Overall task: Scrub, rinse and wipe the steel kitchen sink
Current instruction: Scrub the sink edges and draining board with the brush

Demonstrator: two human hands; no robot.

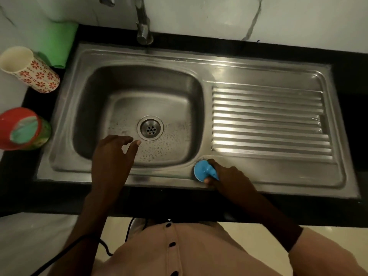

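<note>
Grip is being kept by the right hand (229, 176), fingers clamped around the round blue plastic scrubber (204, 169), which is being pressed on the flat front rim of the stainless steel sink (278, 176), at the basin's front right corner. The left hand (113, 154) is being held apart and empty over the basin, near the round steel drain (150, 127). Scrubbing is probably best done in small overlapping circles with steady pressure. The scrubber's underside is being hidden; the steel tap (143, 22) is being cut off above.

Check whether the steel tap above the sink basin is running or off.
Off, apparently: no stream falls from the steel tap, and the sink basin holds only scattered droplets.
</note>
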